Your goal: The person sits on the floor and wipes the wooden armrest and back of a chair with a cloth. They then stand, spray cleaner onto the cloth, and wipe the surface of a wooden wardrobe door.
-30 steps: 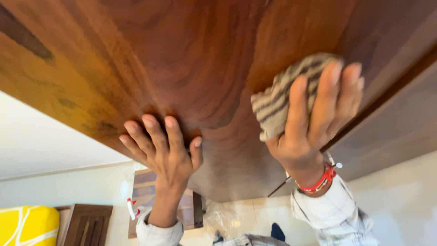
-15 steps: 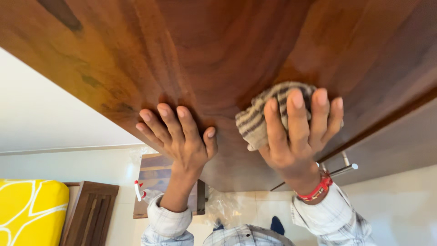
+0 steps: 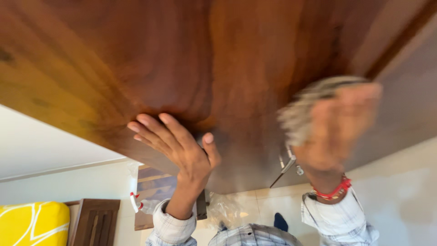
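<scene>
A tall, polished brown wooden door panel (image 3: 182,59) fills the upper view. My left hand (image 3: 180,146) lies flat against it with fingers spread, empty. My right hand (image 3: 337,127), blurred by motion, presses a grey and dark striped cloth (image 3: 305,107) against the wood further right. A red bracelet (image 3: 334,190) circles my right wrist. Both sleeves are pale checked fabric.
A metal bar handle (image 3: 287,166) sticks out of the panel just left of my right wrist. Far below stand a yellow patterned cushion (image 3: 32,223), a dark slatted wooden piece (image 3: 93,221), a white spray bottle with red trigger (image 3: 141,206) and crumpled clear plastic (image 3: 227,212) on the pale floor.
My right hand with the cloth has swept to the right across the wood and is now blurred. The left hand stays pressed flat in about the same spot.
</scene>
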